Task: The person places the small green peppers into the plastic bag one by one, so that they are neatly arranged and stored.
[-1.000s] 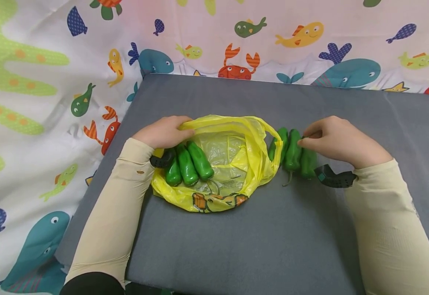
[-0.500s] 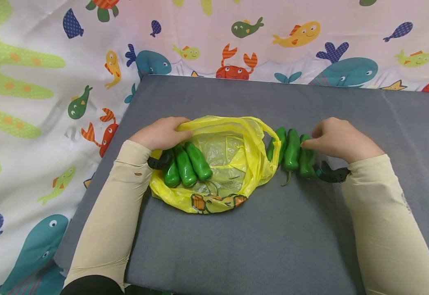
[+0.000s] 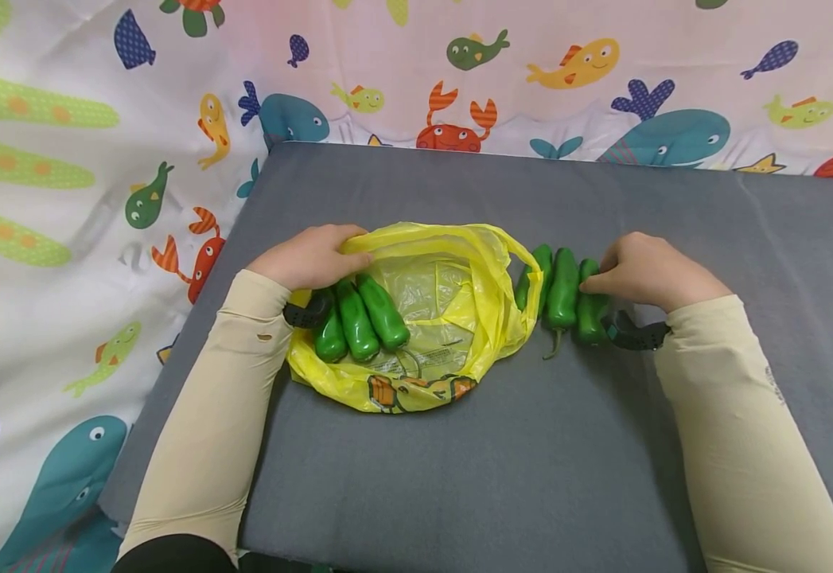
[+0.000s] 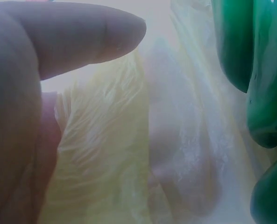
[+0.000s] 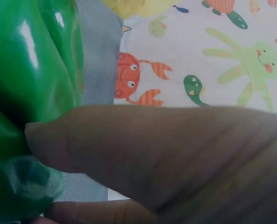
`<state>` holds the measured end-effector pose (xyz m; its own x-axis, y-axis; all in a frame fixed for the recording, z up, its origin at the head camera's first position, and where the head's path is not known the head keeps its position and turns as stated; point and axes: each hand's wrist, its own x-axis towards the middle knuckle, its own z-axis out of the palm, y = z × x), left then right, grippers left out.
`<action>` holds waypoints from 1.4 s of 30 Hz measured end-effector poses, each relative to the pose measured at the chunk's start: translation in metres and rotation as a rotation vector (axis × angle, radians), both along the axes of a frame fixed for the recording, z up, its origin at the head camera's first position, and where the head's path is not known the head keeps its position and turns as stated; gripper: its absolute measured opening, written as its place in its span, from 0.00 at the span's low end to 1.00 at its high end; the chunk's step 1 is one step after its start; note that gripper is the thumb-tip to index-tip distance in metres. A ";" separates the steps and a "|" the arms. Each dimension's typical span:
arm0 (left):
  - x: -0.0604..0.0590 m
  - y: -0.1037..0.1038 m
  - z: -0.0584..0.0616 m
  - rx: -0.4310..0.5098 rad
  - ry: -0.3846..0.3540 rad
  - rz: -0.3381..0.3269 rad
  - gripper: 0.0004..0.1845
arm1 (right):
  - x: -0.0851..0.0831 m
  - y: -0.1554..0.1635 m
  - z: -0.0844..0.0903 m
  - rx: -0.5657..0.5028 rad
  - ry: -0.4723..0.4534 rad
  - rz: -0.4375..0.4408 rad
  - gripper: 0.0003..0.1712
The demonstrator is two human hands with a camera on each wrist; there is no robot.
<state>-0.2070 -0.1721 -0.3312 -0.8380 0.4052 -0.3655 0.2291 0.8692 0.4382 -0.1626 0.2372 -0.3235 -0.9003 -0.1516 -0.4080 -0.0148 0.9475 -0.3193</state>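
Beside the yellow bag (image 3: 452,318), right hand (image 3: 645,270) pinches a glossy green pepper (image 3: 590,306).

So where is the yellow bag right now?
In the head view, the yellow bag lies mid-table on the grey table, its left rim held by the left hand.

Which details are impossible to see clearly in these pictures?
- Head view: the right hand covers the top of the rightmost pepper, so the grip itself is hidden.
- Head view: the left hand hides the tops of the bagged peppers.
- Left wrist view: the yellow bag is blurred, too close.
- Bag print: too small.
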 end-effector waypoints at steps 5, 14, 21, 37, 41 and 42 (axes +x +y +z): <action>0.000 0.000 -0.001 -0.007 -0.003 0.006 0.31 | -0.001 0.001 -0.003 -0.014 -0.015 -0.008 0.21; -0.001 0.002 -0.002 -0.002 -0.003 -0.013 0.30 | -0.003 0.006 -0.006 -0.010 -0.043 -0.018 0.22; -0.003 0.002 -0.004 -0.005 -0.009 -0.019 0.30 | -0.004 0.006 -0.009 0.000 -0.058 -0.040 0.27; -0.001 0.001 -0.005 -0.004 -0.023 0.003 0.33 | -0.008 0.008 -0.012 -0.013 -0.067 -0.019 0.25; -0.002 0.001 -0.004 -0.008 -0.023 0.002 0.34 | -0.007 0.011 -0.011 -0.032 -0.061 -0.014 0.26; -0.002 0.001 -0.004 -0.009 -0.021 0.000 0.34 | -0.006 0.012 -0.010 -0.038 -0.059 -0.012 0.26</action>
